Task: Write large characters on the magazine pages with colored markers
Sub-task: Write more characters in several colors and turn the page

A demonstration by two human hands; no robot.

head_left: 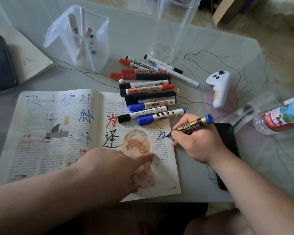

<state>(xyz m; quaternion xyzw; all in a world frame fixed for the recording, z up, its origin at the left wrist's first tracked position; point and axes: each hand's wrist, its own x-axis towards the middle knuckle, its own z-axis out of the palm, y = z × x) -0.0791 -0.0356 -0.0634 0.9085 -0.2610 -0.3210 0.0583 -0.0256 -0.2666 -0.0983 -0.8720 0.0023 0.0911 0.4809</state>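
Gripped a blue marker (193, 124) in the right hand (199, 143), fingers curled round the barrel, tip touching the right page of the magazine (58, 150) at a half-drawn blue character. Rested the left hand (112, 167) on that same page, index finger straight over the printed figure, holding nothing. Lay open and flat on the tabletop (210, 48). Heaped red, black and blue pens (149, 92) at the page's top edge, several overlapping it.
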